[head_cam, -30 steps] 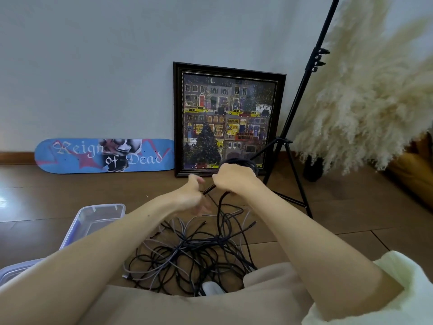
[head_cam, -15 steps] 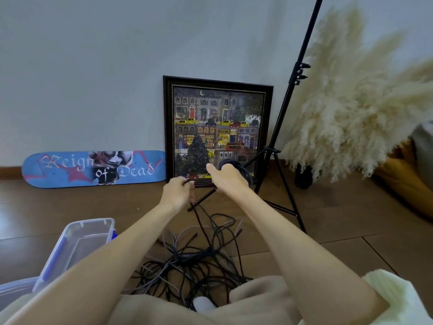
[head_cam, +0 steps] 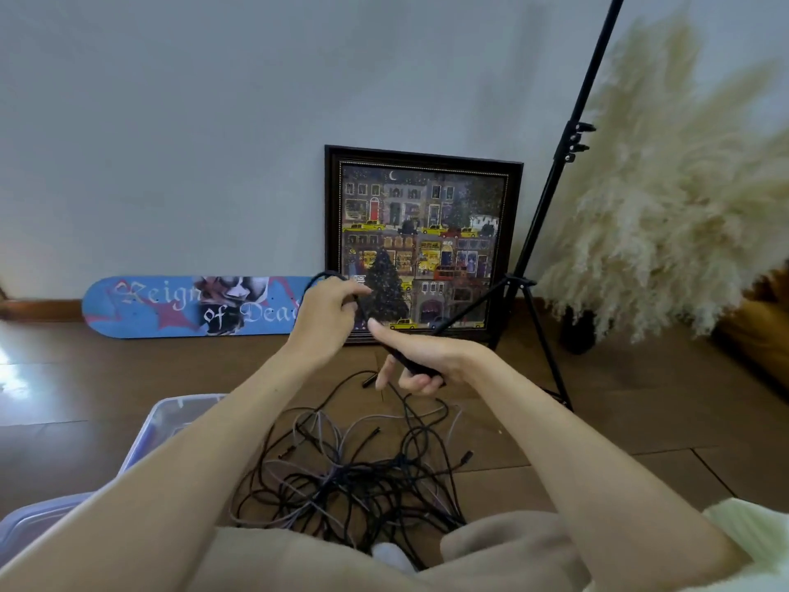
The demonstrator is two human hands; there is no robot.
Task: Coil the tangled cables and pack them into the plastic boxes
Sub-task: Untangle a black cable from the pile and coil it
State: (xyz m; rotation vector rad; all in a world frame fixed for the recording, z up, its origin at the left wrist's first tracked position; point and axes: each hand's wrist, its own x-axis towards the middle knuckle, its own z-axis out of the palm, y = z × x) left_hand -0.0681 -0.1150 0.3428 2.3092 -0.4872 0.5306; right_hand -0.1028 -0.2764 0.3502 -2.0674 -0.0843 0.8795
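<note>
Above tangle, at chest height: black cable (head_cam: 363, 309) stretched between both hands, loop arching over left hand (head_cam: 326, 311). Left hand closed on cable, now lifted and drawn apart from right; half second ago hands nearly touched. Right hand (head_cam: 420, 358) clenched on black bundle, lower than before. Judged: another turn being laid onto coil. Cable pile (head_cam: 354, 472) on wood floor (head_cam: 619, 403), mostly unsorted. Plastic box (head_cam: 170, 420) at left, nothing packed visible.
</note>
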